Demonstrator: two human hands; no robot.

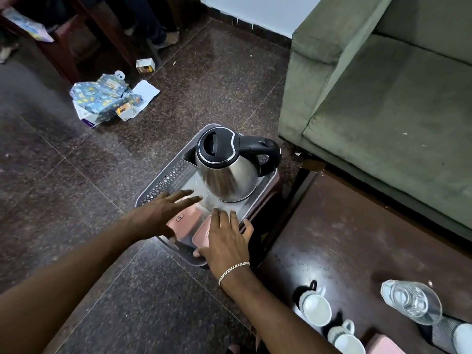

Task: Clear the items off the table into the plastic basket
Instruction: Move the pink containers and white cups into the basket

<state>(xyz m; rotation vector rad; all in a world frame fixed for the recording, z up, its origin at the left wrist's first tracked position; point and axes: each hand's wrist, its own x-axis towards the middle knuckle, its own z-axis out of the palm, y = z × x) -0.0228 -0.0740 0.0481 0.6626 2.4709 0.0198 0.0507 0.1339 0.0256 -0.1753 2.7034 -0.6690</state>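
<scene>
A grey plastic basket (163, 180) with lattice walls sits on a low stool left of the dark table (357, 238). A steel kettle (229, 172) with a black lid and handle stands upright in its far half. Two pink lidded boxes (186, 215) lie in its near half. My left hand (161, 213) hovers over the left pink box, fingers spread, holding nothing. My right hand (224, 241) rests flat over the right pink box (201, 233), fingers apart, thumb by the basket's near rim. On the table stand two white cups (316, 307), a clear glass jug (411, 300) and another pink box (383, 344).
A green sofa (383, 98) fills the right side behind the table. Crumpled wrapping paper and small cartons (109, 98) lie on the dark stone floor at the left. Dark wooden furniture and a person's feet (163, 39) are at the top left.
</scene>
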